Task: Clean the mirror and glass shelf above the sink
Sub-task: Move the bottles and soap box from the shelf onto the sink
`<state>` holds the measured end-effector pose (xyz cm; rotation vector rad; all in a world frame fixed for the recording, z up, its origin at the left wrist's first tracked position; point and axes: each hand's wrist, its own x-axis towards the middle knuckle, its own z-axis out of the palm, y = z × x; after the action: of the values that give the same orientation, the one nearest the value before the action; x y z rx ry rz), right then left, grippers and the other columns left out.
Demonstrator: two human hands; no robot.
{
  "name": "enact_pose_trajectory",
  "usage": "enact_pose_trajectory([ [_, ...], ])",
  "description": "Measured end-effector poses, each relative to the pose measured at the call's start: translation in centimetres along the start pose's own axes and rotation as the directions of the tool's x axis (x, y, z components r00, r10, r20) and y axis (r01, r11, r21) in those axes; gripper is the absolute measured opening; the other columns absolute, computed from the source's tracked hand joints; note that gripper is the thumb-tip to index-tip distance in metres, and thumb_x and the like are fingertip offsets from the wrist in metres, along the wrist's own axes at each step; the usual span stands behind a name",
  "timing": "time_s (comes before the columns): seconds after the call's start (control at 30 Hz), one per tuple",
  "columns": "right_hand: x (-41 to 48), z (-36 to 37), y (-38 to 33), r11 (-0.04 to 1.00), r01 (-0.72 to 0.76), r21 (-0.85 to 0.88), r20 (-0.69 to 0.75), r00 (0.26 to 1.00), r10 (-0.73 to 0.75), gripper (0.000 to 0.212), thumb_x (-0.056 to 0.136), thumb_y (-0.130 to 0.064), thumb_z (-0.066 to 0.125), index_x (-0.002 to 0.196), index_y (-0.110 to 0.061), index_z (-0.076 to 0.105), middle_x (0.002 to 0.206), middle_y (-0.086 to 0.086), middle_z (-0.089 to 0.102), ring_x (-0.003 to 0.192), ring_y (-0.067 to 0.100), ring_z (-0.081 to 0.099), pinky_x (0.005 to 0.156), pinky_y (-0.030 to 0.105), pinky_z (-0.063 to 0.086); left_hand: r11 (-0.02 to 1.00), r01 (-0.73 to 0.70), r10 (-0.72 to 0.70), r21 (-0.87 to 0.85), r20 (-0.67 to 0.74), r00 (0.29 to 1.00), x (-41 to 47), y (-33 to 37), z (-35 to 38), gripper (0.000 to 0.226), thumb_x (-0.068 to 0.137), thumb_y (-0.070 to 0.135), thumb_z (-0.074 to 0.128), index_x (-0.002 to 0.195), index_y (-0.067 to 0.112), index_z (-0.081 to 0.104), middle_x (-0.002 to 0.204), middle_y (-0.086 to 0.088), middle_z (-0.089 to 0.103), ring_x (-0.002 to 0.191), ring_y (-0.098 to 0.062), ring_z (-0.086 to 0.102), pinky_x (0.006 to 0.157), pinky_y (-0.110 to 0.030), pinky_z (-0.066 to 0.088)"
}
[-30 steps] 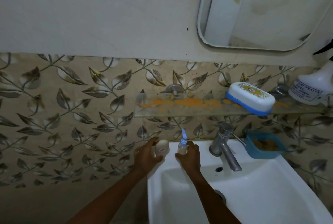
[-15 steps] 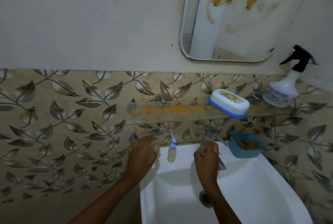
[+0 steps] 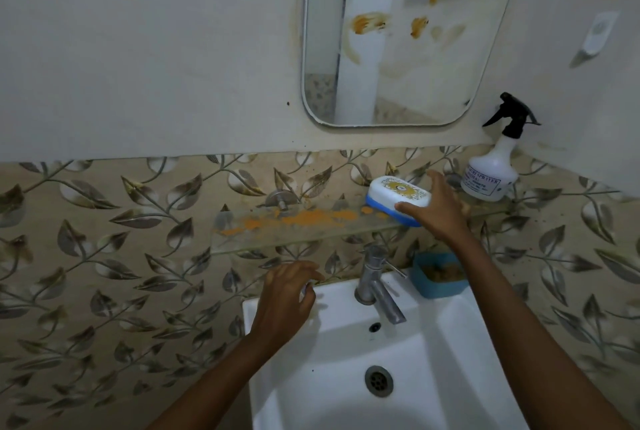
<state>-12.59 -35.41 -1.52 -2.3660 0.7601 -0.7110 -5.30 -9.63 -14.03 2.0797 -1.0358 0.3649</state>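
My right hand (image 3: pixel 438 208) pinches the soap case (image 3: pixel 394 192) on the orange-smeared glass shelf (image 3: pixel 304 222) under the mirror (image 3: pixel 415 66) — a loose grip could drop it into the sink (image 3: pixel 346 346) — my left hand (image 3: pixel 284 301) is curled at the rim, hold unclear.

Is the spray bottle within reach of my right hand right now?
Probably yes: the right hand is at the soap box, and the spray bottle stands just beyond it on the same shelf, with nothing between.

Glass shelf (image 3: pixel 311 225) clear, smeared orange. Mirror (image 3: pixel 408 49) glossy, brown-smudged. Sink (image 3: pixel 433 360) glossy white ceramic. Tap (image 3: pixel 375 282) dull metal. Soap box (image 3: pixel 398 196) smooth plastic. Spray bottle (image 3: pixel 491 173) translucent plastic.
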Motion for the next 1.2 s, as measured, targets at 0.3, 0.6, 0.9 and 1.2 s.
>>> enact_pose_trajectory([
  [0.3, -0.2, 0.5, -1.0, 0.984, -0.056, 0.169, -0.113, 0.991, 0.076, 0.072, 0.066, -0.025, 0.082, 0.125, -0.012, 0.045, 0.126, 0.014, 0.055, 0.114, 0.032, 0.053, 0.090, 0.048, 0.049, 0.996, -0.050, 0.053, 0.075, -0.032, 0.998, -0.3, -0.3, -0.8, 0.022, 0.074, 0.004, 0.056, 0.086, 0.014, 0.071, 0.102, -0.001, 0.071, 0.102, -0.022, 0.062, 0.093, -0.036, 0.031],
  [0.6, -14.2, 4.8, -2.0, 0.903, 0.026, 0.429, -0.151, 0.988, 0.043, 0.069, 0.060, -0.015, 0.084, 0.118, -0.020, 0.048, 0.116, 0.004, 0.050, 0.109, 0.023, 0.051, 0.088, 0.045, 0.051, 0.981, -0.067, 0.083, 0.182, -0.081, 0.993, -0.7, -1.7, -2.2, 0.031, 0.071, 0.010, 0.044, 0.087, 0.018, 0.069, 0.103, 0.002, 0.070, 0.107, -0.022, 0.059, 0.100, -0.043, 0.025],
  [0.9, -15.5, 15.6, 1.5, 0.961, -0.186, 0.202, -0.126, 0.969, 0.214, 0.084, 0.055, -0.026, 0.086, 0.128, -0.012, 0.046, 0.120, 0.010, 0.053, 0.111, 0.019, 0.046, 0.091, 0.031, 0.045, 0.955, -0.080, 0.090, 0.287, -0.024, 0.996, -1.3, -3.9, -2.5, 0.028, 0.064, 0.001, 0.061, 0.084, 0.018, 0.069, 0.106, -0.002, 0.070, 0.107, -0.028, 0.060, 0.099, -0.043, 0.020],
  [1.2, -11.7, 22.3, 4.0, 0.937, -0.333, -0.108, -0.043, 0.943, 0.331, 0.085, 0.070, -0.044, 0.075, 0.138, -0.016, 0.032, 0.137, 0.013, 0.041, 0.129, 0.029, 0.038, 0.102, 0.039, 0.039, 0.950, -0.122, 0.122, 0.288, 0.018, 0.992, -1.9, -5.0, -3.0, 0.027, 0.074, 0.014, 0.046, 0.087, 0.018, 0.069, 0.106, -0.002, 0.070, 0.110, -0.022, 0.054, 0.099, -0.046, 0.025],
])
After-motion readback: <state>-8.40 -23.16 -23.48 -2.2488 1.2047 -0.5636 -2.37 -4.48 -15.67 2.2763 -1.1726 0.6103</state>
